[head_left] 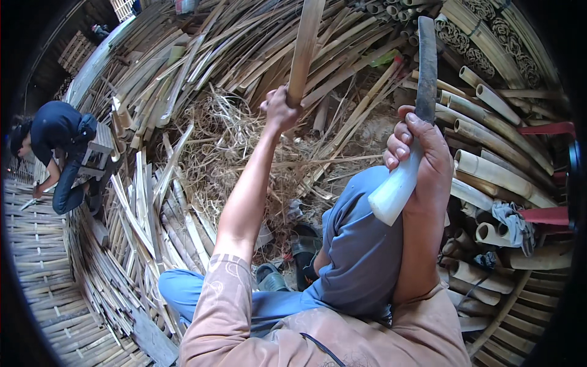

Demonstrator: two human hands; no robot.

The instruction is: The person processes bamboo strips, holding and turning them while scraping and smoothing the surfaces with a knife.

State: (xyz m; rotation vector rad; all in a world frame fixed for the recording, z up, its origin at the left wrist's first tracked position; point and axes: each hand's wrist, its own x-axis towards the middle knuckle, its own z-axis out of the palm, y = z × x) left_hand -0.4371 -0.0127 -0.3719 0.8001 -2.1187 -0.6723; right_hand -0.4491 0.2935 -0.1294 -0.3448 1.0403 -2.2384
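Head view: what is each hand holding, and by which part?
Left hand grips an upright bamboo strip at its lower part; right hand holds a dark-bladed knife by its pale handle.

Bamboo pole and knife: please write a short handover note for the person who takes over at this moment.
Left hand: closed around the bamboo pole, held upright and away from the body.
Right hand: closed on the white handle of the knife, dark blade pointing up, apart from the pole.
Around: split bamboo strips at left, whole bamboo tubes at right, shavings on the ground ahead.
Done: many strips already lie split.
Left: no cut shows in the visible part of this pole; blade not yet on it.
Another person is crouched at far left.
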